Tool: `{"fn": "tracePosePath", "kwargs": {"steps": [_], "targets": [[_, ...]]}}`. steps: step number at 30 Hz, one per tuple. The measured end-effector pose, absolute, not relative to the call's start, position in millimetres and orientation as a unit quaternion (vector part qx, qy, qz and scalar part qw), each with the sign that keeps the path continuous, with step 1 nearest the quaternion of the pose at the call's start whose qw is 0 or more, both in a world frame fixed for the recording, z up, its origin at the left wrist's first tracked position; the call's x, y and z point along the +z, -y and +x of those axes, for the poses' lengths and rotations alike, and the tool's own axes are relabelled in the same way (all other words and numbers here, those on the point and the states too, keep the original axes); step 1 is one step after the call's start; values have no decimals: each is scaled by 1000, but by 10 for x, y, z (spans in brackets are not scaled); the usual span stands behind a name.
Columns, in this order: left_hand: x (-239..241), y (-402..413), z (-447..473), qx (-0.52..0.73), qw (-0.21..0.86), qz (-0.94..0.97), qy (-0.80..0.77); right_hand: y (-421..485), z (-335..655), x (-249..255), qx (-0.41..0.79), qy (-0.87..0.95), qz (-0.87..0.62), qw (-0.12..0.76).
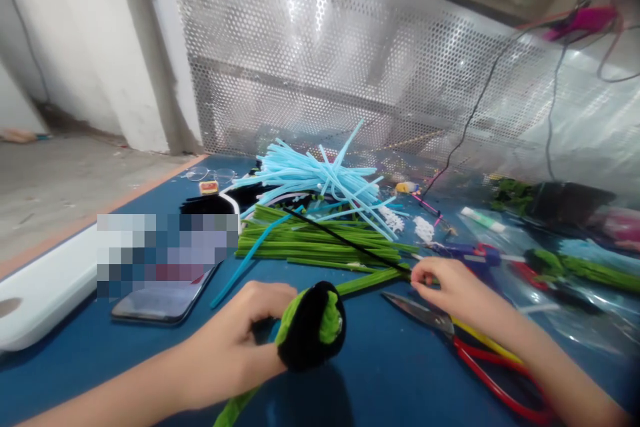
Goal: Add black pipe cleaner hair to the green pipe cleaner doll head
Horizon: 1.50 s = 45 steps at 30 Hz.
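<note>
Head view: the person's left hand [235, 347] has its grip closed around a coil of black and green pipe cleaners [310, 327], held just above a blue work surface [380, 373]. A green stem trails from the coil's underside. The right hand [450, 290] has its grip closed in a pinch on a green pipe cleaner [373, 281], which reaches toward the coil. A black pipe cleaner [345, 240] runs across a heap of green pipe cleaners [315, 243], its end close to the right hand. Open scissors with red and yellow handles [480, 347] lie just below that hand. A tangled bundle of light blue pipe cleaners [310, 177] sits on the heap's far side, and a phone [160, 303] lies left of the coil.
</note>
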State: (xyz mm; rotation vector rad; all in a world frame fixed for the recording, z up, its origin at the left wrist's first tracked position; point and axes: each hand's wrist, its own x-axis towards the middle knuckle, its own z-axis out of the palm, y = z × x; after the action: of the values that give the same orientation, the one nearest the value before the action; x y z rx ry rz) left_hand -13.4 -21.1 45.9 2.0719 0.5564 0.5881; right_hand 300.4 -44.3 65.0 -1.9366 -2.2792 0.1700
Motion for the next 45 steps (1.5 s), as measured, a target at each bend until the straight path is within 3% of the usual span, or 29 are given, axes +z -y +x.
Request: {"fn": "tracePosePath", "kwargs": {"steps": [3,7,13,26,38,45], "targets": [[476,211,-134,233,471,818,-234,566,2781,895,67,806,-577,118],[460,229,-137,225,483,813,-236,670,2391,1034,56,899,-362,240],[447,229,-157,215,474,816,-253,594,2133,1039,15,926,-211,314],[482,193,-155,226,505,799,-235,521,2142,1022,98,911,-187,355],[474,192,-152,227,506,800,-231,713,2243,899,-82,920,-255,285],[452,184,-150,226,496,807,-229,811,2160,881,-110,919,-265,270]]}}
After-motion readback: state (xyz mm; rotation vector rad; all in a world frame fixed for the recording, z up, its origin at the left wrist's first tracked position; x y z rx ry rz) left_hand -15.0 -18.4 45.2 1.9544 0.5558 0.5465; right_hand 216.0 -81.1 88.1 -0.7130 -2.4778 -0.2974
